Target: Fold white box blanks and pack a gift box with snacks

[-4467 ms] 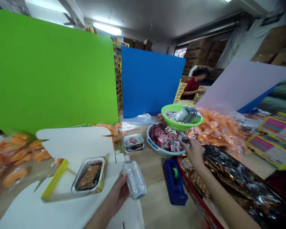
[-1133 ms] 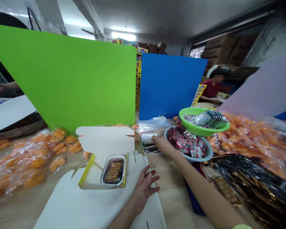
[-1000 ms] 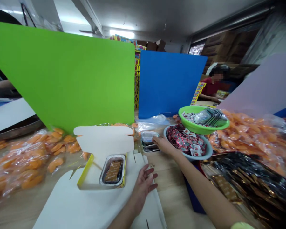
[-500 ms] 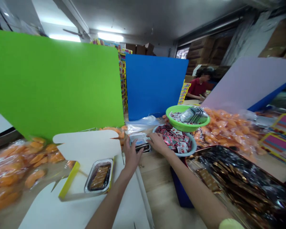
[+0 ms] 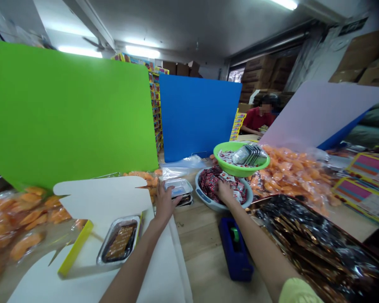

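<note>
My left hand (image 5: 164, 203) is at the left side of a stack of foil trays (image 5: 178, 185), fingers spread and thumb by the near edge. The top tray looks clear or silvery, and dark contents show below it. My right hand (image 5: 225, 192) dips into a blue-grey bowl (image 5: 210, 203) of small red and white sachets (image 5: 208, 183). Its fingers are bunched downward, with the tips hidden among the sachets. Left of my left arm, another foil tray (image 5: 104, 248) with a brown packet (image 5: 121, 243) sits on an unfolded white carton (image 5: 104, 198) with yellow edges.
A green bowl (image 5: 227, 169) with sachets and foil trays overlaps the sachet bowl. A blue tape dispenser (image 5: 235, 256) lies below my right forearm. Brown packets (image 5: 306, 240) fill a tray at right. Bagged orange pieces (image 5: 290, 168) flank both sides. A person (image 5: 258, 120) sits behind.
My right hand has left the foil trays and moved right into the sachet bowl. My left hand stays by the trays. The tape dispenser shows more fully, and the view has shifted slightly.
</note>
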A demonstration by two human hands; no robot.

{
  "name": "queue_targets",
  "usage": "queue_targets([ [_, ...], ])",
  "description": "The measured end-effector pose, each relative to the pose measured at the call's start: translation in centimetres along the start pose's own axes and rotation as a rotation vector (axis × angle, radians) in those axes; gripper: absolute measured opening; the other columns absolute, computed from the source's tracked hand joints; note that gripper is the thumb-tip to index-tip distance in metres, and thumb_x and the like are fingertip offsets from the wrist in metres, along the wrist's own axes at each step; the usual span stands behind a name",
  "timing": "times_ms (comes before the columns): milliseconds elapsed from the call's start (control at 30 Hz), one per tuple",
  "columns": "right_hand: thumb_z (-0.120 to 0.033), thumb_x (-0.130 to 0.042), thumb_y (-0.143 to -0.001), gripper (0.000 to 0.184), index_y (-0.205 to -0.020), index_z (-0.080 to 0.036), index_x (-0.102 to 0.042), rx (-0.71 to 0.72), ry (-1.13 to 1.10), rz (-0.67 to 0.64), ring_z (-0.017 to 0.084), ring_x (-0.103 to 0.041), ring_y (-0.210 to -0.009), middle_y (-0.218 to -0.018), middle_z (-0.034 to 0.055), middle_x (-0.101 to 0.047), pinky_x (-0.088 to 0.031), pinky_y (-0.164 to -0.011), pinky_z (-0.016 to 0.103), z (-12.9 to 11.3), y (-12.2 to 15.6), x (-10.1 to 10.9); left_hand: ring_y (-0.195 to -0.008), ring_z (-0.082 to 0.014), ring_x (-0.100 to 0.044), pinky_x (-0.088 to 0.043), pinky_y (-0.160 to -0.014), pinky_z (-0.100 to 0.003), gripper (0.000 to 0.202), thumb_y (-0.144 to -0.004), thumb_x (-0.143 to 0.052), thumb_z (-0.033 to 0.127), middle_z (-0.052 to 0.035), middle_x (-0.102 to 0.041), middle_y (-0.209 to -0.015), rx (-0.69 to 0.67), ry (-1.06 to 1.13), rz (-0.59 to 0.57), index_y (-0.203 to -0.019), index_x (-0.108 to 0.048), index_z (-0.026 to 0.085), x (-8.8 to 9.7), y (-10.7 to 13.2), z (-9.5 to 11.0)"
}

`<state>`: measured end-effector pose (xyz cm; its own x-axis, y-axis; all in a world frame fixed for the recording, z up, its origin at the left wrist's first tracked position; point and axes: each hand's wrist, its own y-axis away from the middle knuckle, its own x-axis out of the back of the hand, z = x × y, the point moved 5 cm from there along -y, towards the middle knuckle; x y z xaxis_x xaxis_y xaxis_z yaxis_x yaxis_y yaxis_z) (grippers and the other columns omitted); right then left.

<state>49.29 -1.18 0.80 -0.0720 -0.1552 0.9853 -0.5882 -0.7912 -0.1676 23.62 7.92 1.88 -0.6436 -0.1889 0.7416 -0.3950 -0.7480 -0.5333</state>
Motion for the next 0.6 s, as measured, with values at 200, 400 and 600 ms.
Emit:
queue_targets([
  [200, -0.032, -0.058, -0.072, 0.030, -0.098, -0.016, -0.060, -0.011, -0.042, -0.035, 0.028, -0.046, -0.106, -0.112, 0.0147, -0.052, -0.038, -0.080, 0.039, 0.0, 0.3, 0.5, -0.122, -0.0334, -0.030, -0.031, -0.097, -0.046, 0.043, -0.071, -0.061, 0.039, -0.0160, -0.034, -0.129, -0.009, 0.070, 0.037, -0.105, -0.056, 0.015, -0.3, 0.2, -0.7],
  [400, -0.033, -0.036, -0.083, 0.036, -0.106, -0.017, -0.058, -0.203, -0.106, -0.022, 0.026, -0.052, -0.099, -0.104, 0.0151, -0.058, -0.040, -0.076, 0.038, 3.2, 0.2, 1.9, -0.125, -0.0313, -0.026, -0.026, -0.102, -0.045, 0.053, -0.069, -0.062, 0.039, -0.0179, -0.028, -0.131, 0.051, 0.224, 0.092, -0.113, -0.049, 0.012, -0.6, 0.5, -1.4],
  [600, -0.022, -0.050, -0.073, 0.025, -0.091, -0.014, -0.064, -0.359, -0.120, -0.062, 0.029, -0.055, -0.096, -0.097, 0.0164, -0.061, -0.037, -0.080, 0.042, 7.8, 1.0, 1.8, -0.125, -0.0305, -0.025, -0.026, -0.102, -0.046, 0.072, -0.064, -0.065, 0.041, -0.0166, -0.030, -0.129, 0.206, 0.433, 0.142, -0.124, -0.036, 0.013, -0.5, 0.8, -2.3],
])
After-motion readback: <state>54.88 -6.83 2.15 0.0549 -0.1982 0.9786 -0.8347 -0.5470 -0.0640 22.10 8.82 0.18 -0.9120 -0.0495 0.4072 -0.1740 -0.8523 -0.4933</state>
